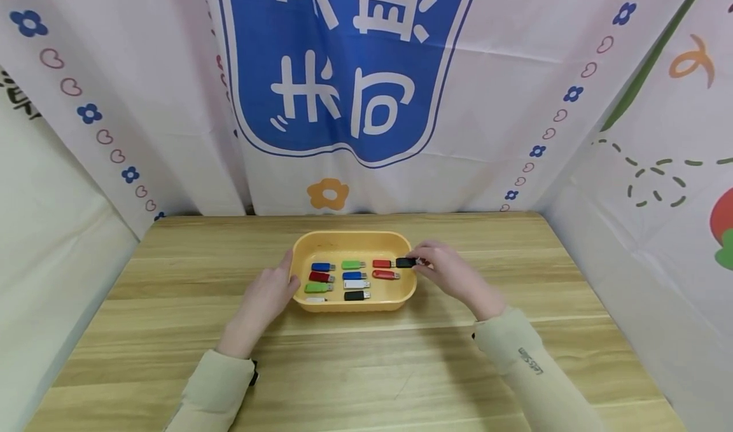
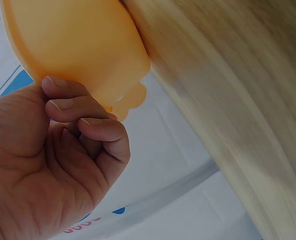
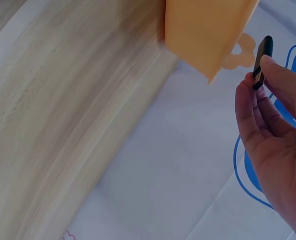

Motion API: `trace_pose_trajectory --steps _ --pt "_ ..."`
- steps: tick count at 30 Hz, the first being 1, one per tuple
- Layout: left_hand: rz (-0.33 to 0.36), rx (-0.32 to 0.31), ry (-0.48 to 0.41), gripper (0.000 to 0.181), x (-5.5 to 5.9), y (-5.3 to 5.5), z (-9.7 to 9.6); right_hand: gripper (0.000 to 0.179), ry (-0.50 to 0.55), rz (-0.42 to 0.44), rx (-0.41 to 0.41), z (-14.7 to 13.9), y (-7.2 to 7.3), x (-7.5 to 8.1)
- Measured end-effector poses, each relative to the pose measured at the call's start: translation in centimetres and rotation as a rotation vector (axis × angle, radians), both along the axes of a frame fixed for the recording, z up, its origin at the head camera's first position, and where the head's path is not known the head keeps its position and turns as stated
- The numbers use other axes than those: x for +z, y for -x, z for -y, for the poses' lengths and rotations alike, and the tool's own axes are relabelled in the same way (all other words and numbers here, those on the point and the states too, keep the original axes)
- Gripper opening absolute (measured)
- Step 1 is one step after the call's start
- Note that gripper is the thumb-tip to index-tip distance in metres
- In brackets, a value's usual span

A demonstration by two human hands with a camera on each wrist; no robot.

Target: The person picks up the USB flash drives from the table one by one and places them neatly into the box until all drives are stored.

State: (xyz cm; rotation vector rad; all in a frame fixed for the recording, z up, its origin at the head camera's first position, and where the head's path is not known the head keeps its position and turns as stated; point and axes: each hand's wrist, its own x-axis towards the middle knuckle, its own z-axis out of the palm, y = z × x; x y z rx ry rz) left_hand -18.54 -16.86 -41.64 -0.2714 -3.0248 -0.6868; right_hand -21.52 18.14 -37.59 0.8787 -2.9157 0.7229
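Note:
A yellow plastic tray (image 1: 352,306) holds several USB flash drives laid out in columns. In the right wrist view, my right hand (image 3: 282,120) pinches a black USB flash drive (image 3: 263,60) between thumb and fingertips. The head view puts this right hand (image 1: 449,273) over the tray's right rim, beside a red flash drive (image 1: 382,264). My left hand (image 1: 268,290) grips the tray's left end. Its curled fingers (image 2: 70,107) lie along the outer wall in the left wrist view, where the thumb is hidden.
The tray stands toward the back of a wood-grain table (image 1: 366,368). Behind the table's far edge hangs a white printed cloth (image 1: 458,177) with a blue panel. More pale cloth encloses the left and right sides.

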Motion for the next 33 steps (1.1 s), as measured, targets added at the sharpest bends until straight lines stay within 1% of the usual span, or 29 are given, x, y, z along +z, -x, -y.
trace_pose_trajectory --steps 6,13,18,23,28,33 --pt "-0.011 0.002 0.020 0.062 0.1 0.0 0.0 0.022 -0.046 0.001 0.013 1.4 -0.1 -0.2" --pt "0.008 0.000 0.016 0.063 -0.1 0.0 0.0 0.021 -0.075 -0.009 0.021 2.8 0.1 -1.1" --pt "0.018 0.000 0.010 0.063 0.0 0.0 0.0 0.021 -0.092 0.002 0.038 3.2 0.3 -1.6" --pt "0.020 0.001 0.008 0.063 0.1 0.0 0.1 0.020 -0.089 0.037 0.052 3.6 0.5 -2.0" --pt "0.032 0.005 0.010 0.063 0.1 0.0 0.1 0.019 -0.111 0.030 0.095 3.9 0.7 -2.5" --pt "0.031 0.005 0.010 0.064 0.0 0.0 0.0 0.018 -0.123 0.032 0.100 4.0 0.8 -2.9"
